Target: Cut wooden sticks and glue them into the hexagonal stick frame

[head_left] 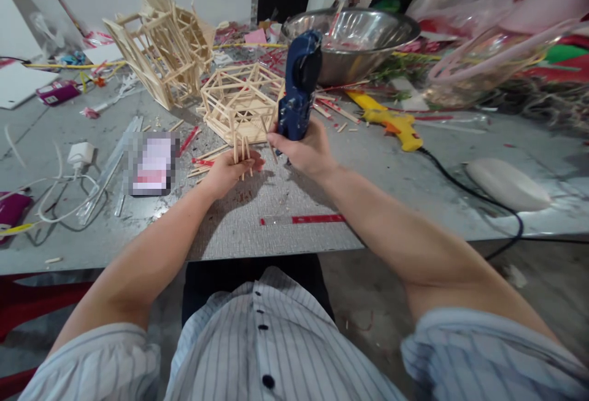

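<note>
Several thin wooden sticks stand roughly upright in my left hand, its fingers closed around their lower part. My right hand grips a chunky dark blue hand tool, held upright; its exact kind is not clear. A single stick slants beside my right thumb, and I cannot tell whether the thumb holds it. Just beyond both hands sits a low polygonal frame of wooden sticks on a flat wooden base, partly hidden by the tool. Loose sticks lie under and left of my left hand.
A taller stick structure stands at the back left. Behind the tool is a metal bowl. A yellow glue gun with a black cable lies right. A phone, a white charger and a red strip lie nearer.
</note>
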A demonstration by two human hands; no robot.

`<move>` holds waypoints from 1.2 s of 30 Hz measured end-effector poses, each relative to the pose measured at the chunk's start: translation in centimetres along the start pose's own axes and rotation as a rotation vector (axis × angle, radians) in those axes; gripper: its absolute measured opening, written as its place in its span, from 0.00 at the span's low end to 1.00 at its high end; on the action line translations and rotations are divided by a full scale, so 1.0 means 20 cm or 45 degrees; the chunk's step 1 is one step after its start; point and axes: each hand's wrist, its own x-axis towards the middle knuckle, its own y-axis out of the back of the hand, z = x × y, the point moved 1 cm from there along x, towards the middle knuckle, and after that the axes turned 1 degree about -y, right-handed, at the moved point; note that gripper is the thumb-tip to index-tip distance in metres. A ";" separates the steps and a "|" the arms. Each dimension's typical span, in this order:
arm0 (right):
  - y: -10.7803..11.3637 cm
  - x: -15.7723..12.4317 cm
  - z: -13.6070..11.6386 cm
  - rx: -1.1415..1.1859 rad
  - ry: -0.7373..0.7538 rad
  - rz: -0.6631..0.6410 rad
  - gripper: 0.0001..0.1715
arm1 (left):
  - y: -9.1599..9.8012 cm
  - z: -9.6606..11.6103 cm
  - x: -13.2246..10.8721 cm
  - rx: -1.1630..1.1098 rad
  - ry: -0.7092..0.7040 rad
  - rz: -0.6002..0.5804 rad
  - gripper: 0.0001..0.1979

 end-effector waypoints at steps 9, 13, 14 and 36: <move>-0.12 -0.11 0.07 -0.014 -0.012 0.080 0.08 | -0.03 0.03 0.00 0.172 -0.113 -0.054 0.04; -0.12 -0.13 0.09 -0.061 0.012 0.057 0.10 | -0.04 0.03 0.00 0.209 -0.132 -0.022 0.05; -0.12 -0.13 0.09 -0.075 0.021 0.053 0.10 | -0.05 0.03 0.01 0.209 -0.137 -0.005 0.04; -0.02 -0.11 -0.02 0.157 -0.043 -0.087 0.13 | -0.03 0.01 0.01 0.506 -0.152 -0.154 0.05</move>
